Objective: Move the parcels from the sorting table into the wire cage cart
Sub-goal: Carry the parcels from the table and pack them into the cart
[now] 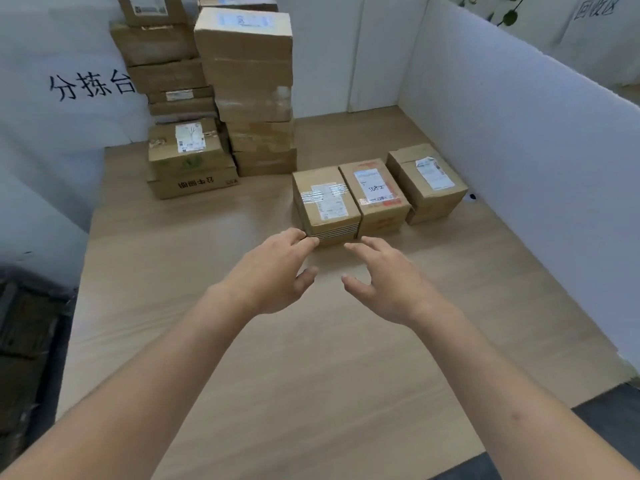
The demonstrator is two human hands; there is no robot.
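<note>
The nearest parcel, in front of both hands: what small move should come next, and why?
Probably move both hands forward to take the nearest parcel by its sides. The left hand only touches its front lower corner, the right hand is open just short of it, and nothing is gripped yet.

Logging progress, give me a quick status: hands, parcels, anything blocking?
Left hand and right hand open, reaching. Nearest parcel on the sorting table, left fingertips at its front corner, not gripped. Nothing in the way.
</note>
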